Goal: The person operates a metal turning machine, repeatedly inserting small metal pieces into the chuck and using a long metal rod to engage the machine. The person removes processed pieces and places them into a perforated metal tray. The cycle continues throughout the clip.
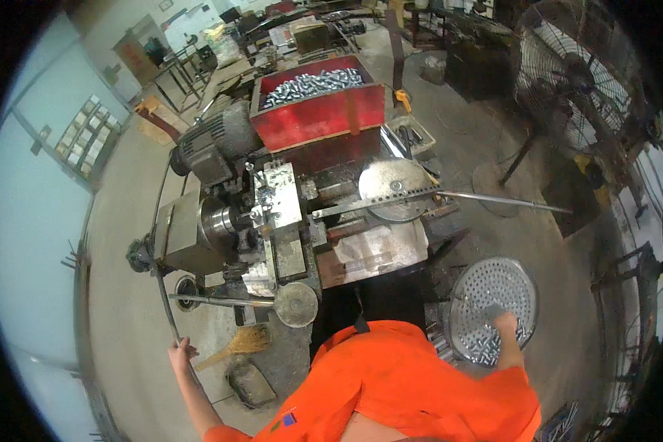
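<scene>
Low on the left, my left hand (182,353) is closed round a long thin metal rod (167,309) that runs up beside the lathe-like machine (191,230). On the right, my right hand (505,321) reaches over a round perforated metal tray (482,283). Small shiny metal cylinders (486,349) lie heaped along that tray's near edge, just below the hand. The right fingers are too small and blurred to show whether they grip a piece. Across the machine's bed, a steel lever (493,197) sticks out to the right past a round metal plate (396,188).
Behind the machine stands a red bin (318,110) full of metal cylinders. A motor (217,140) is left of it. A second lever (221,300) juts left above a straw broom (247,340) and a dustpan (250,384). A large fan (571,77) stands far right.
</scene>
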